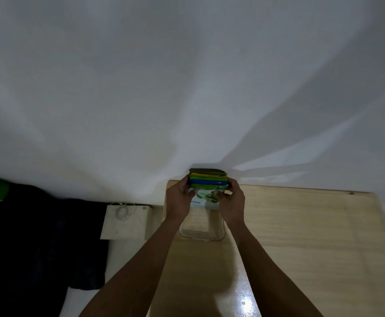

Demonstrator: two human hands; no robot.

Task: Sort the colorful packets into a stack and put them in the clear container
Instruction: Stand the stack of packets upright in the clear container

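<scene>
- While both arms reach forward over the wooden table point(301, 236), the left hand point(179, 199) and the right hand point(231, 201) hold a stack of packets point(207, 181) between them, each hand's fingers closed around one short side of the stack.
- Fanned upward, the packets show their top edges in bands: dark brown at the back, then yellow, blue and green (the front one is white below its green band, with a green picture on it).
- Thumbs press on the front packet's white face; the other fingers wrap behind and are mostly hidden.
- Directly below the stack, between the two wrists, stands the clear container point(201, 227) on the table; whether the packets' lower edge touches its rim cannot be told.
- A white wall point(187, 76) rises behind the table's far edge.
- Left of the table sits a pale box point(127, 221) with a coiled white cable point(124, 211) on top, beside dark cloth point(38, 236).
</scene>
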